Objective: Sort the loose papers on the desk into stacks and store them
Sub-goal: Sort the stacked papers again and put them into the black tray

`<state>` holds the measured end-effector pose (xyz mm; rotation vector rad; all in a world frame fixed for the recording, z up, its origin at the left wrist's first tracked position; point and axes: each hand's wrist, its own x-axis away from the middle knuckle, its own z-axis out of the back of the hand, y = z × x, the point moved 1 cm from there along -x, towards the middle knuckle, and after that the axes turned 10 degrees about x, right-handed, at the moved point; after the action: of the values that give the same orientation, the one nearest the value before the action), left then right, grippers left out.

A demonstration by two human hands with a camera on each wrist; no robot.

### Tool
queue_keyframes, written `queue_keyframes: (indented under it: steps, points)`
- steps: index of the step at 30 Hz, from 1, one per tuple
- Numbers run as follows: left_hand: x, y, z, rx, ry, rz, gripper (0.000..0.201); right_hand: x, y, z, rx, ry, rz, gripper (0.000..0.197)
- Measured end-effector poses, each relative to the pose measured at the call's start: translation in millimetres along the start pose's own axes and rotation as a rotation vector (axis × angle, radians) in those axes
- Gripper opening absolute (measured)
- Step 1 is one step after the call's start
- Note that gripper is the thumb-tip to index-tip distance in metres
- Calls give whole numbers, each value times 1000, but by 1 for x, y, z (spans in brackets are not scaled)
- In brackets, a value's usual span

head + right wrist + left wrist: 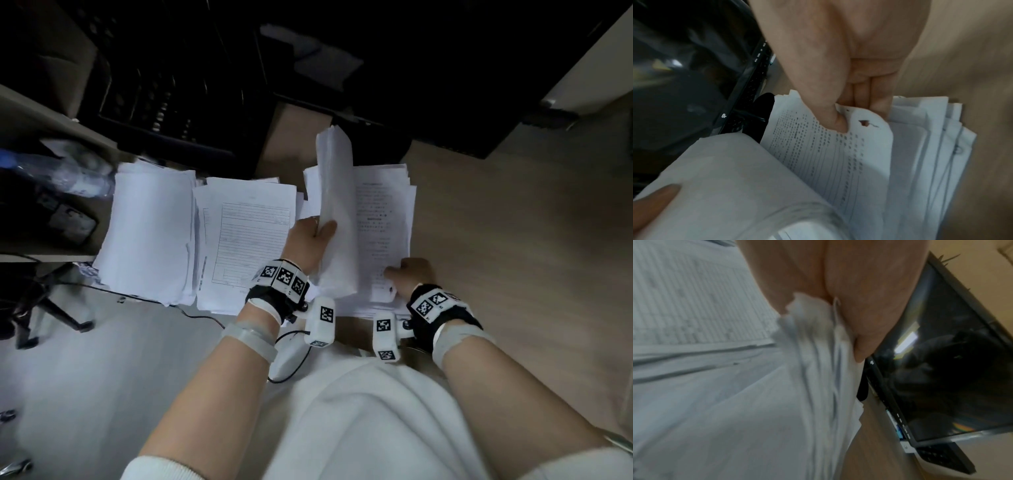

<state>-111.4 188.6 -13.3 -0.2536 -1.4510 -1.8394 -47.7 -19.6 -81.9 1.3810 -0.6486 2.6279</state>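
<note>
Three piles of white paper lie on the desk. The left pile (150, 233) is blank on top, and the middle pile (246, 240) shows a lined form. My left hand (310, 240) grips a thick sheaf of sheets (337, 212) lifted upright off the right pile (380, 219); this sheaf (813, 386) fills the left wrist view below the thumb. My right hand (409, 274) pinches the near corner of the printed top sheet (828, 146) of the right pile, thumb on top and fingers curled under the edge.
A dark monitor (376, 68) and a black keyboard (164, 96) stand behind the piles. A plastic water bottle (58, 174) lies at the left. Bare wooden desk (496, 240) spreads to the right. A black cable (191, 313) runs along the near edge.
</note>
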Motion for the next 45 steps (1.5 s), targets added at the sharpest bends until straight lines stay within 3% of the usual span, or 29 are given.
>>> queue_keyframes:
  steps: [3, 6, 8, 11, 15, 16, 21, 26, 30, 33, 36, 37, 39, 41, 43, 45]
  points:
    - [1, -16, -23, -18, -102, 47, 33, 3, 9, -2, -40, -16, -34, 17]
    - [0, -29, -42, 74, -138, 128, 33, 2, 12, -1, 29, 162, -31, 62]
    - [-3, -33, -52, 162, -133, 172, 33, 3, 5, 5, 94, 286, 75, 53]
    - [-7, -34, -58, 258, -113, 208, 32, 2, -6, 5, -246, 67, 204, 30]
    - [-11, -37, -59, 313, -96, 207, 27, 5, -13, -1, -422, -91, 181, 61]
    - [-11, -37, -59, 302, -96, 198, 26, 6, -13, 0, -410, -74, 166, 62]
    - [-10, -41, -42, 253, -41, 164, 26, -5, -1, 8, -267, 160, 128, 27]
    - [-8, -47, -18, 224, 31, 144, 24, -13, 7, 5, -176, 120, 40, 18]
    - [-7, -47, -7, 317, 118, 158, 26, -15, 9, -7, -131, 52, -26, 34]
    - [-6, -42, -3, 353, 113, 138, 30, -9, 8, -10, -94, 53, -48, 31]
    - [-4, -43, -9, 309, 20, 134, 39, 6, 6, -8, 5, 215, -77, 49]
    - [-4, -45, -12, 304, -7, 136, 39, 11, 5, -5, 82, 325, -39, 55]
    - [-1, -46, -20, 310, -49, 147, 37, 15, -4, 2, 92, 431, 147, 44]
    - [0, -49, -29, 325, -92, 162, 39, 15, -15, 2, -142, 203, 287, 32]
    - [1, -51, -37, 359, -127, 197, 37, 15, -22, -5, -269, -42, 300, 40]
    - [2, -53, -43, 428, -144, 241, 32, 15, -23, -12, -323, -137, 290, 51]
